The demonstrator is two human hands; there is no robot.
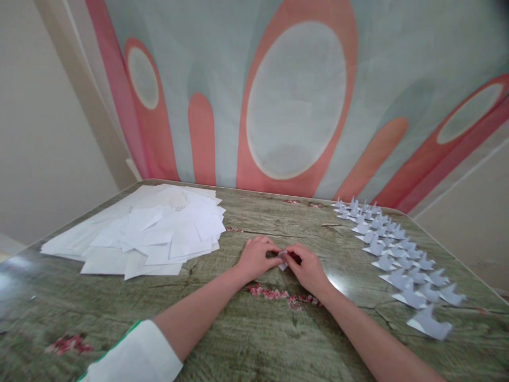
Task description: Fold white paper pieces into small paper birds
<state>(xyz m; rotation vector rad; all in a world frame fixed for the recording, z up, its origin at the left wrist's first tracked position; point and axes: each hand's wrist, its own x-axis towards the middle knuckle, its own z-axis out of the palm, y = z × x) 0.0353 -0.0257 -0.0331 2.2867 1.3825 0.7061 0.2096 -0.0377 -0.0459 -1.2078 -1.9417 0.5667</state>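
Both hands are meeting at mid-counter; left hand [256,258] and right hand [308,269] are pinching a small folded paper [282,260] between their fingertips, fingers curled closed on it; the paper is sitting low, touching or just above the counter [246,329], mostly hidden by the fingers, so which fold is under way cannot be told.

Judgement on doing the fold well: the piece is tiny, so the thumbs ought to be pressing the crease against the hard counter rather than in the air; one hand pinning, the other running the edge; corners lining up before any crease is being set; light pressure, as thin paper tears at an old fold.

Outward: a printed flower patch [278,294] is lying just near of the hands; a loose pile of flat white sheets [147,233] is spreading well to the left; rows of finished folded figures [401,260] are standing to the right, running from the far edge toward the near corner; a striped curtain [294,95] is hanging behind the counter.
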